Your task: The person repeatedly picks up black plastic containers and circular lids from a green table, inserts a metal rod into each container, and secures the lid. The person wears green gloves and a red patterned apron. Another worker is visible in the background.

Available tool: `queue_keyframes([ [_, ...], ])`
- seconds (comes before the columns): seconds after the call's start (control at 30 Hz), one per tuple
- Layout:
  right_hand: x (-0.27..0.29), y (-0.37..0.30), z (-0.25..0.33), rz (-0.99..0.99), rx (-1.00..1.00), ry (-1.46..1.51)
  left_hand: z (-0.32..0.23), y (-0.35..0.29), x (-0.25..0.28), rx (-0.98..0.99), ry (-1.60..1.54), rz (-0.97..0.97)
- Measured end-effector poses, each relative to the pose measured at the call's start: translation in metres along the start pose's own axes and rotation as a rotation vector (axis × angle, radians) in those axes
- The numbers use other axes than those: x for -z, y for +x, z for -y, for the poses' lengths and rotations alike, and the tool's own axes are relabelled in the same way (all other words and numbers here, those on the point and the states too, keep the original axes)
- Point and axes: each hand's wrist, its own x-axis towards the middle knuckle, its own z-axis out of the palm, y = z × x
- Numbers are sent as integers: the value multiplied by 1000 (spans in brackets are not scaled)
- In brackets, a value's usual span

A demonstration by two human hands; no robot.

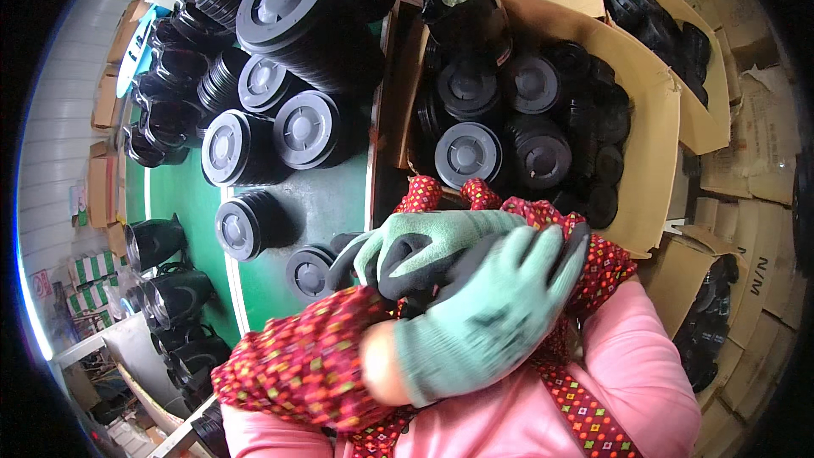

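My forearms cross in front of my chest, both hands in pale green work gloves with dark coated fingers. My left hand (487,314) reaches across to the right and lies over my right wrist and its red patterned sleeve (598,267), fingers stretched out. Beneath it, my right hand (428,242) points left with its fingers curled. What those fingers hold, if anything, is hidden. Just left of them, a short stack of round black lids (310,271) stands on the green table (297,197).
More stacks of black lids (307,129) stand on the table, with black jugs (174,297) along its left side. A large open carton (653,119) holds lid stacks and a black jug (462,13). Cartons (759,263) with black parts line the right.
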Motion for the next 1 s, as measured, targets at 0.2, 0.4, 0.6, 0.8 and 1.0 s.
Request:
queue_keyframes([
  [0.2, -1, -6, -9, 151, 342, -205, 0, 6, -10, 46, -321, 195],
  [0.4, -2, -13, -23, 146, 575, -381, 5, -14, -2, -104, -535, 46],
  [0.6, -2, -36, -7, -75, 376, -646, 22, -48, 8, -318, -783, -93],
  [0.8, -25, -60, 21, -277, 79, -953, 31, -77, 3, -384, -1102, -287],
  [1.0, -31, -62, 11, -405, -8, -901, 44, -75, 2, -354, -1008, -389],
])
